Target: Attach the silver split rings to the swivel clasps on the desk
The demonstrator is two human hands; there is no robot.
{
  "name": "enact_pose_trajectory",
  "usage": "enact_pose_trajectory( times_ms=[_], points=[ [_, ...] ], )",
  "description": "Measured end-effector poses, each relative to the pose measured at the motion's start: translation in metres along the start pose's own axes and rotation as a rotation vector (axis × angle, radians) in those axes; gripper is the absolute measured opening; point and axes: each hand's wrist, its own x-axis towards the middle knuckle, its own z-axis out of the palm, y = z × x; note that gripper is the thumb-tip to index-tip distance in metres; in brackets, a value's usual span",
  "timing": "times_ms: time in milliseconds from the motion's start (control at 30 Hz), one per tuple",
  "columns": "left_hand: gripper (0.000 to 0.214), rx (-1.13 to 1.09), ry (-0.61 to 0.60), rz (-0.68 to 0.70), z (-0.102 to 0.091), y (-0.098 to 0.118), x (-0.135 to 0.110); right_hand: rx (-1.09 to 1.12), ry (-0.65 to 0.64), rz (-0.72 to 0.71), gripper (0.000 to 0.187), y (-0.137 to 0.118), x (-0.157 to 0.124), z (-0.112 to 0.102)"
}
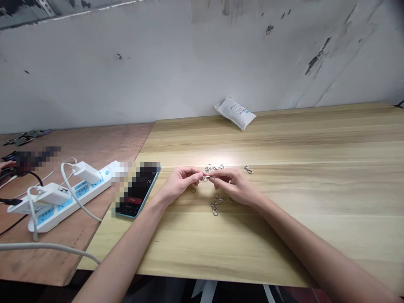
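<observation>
The person's left hand (179,183) and right hand (235,186) hover close together over a pale wooden table (299,143), their fingertips pinched together on a small metal clasp (205,178) at the middle of the frame; the fingers largely hide it. More metal swivel clasps and small rings lie loose around the hands: a cluster (212,168) just beyond the fingertips, one clasp (248,169) to the right, and others (215,206) just below. A smartphone (137,193), partly pixelated, lies left of the hands, near a white power strip (63,206) with two plugged-in chargers (85,172) on a reddish plywood table (94,143). A white packet (236,112) leans against the wall at the far table edge. Another person's hand (6,165) shows at the left edge.
</observation>
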Motion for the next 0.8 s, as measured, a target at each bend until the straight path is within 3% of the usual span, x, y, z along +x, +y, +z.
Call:
enact_pose_trajectory(
  times_ms=[267, 400, 567, 667, 800],
  points=[
    [0.029, 0.068, -0.015, -0.034, 0.001, -0.003, 0.001, -0.043, 0.047, -0.002, 0.029, 0.004, 0.002, 0.002],
    [0.029, 0.147, 0.019, -0.003, -0.001, -0.004, 0.001, -0.038, 0.131, 0.005, 0.029, 0.006, 0.003, -0.004],
    [0.022, 0.404, 0.045, 0.152, 0.004, -0.005, -0.002, 0.132, 0.264, 0.127, 0.030, 0.014, 0.008, -0.013],
    [0.019, 0.568, 0.001, 0.264, 0.013, -0.008, -0.002, 0.296, 0.324, 0.200, 0.033, 0.021, 0.011, -0.014],
    [0.015, 0.811, -0.069, 0.438, 0.031, -0.009, 0.005, 0.439, 0.402, 0.195, 0.032, 0.024, 0.013, -0.013]
  ],
)
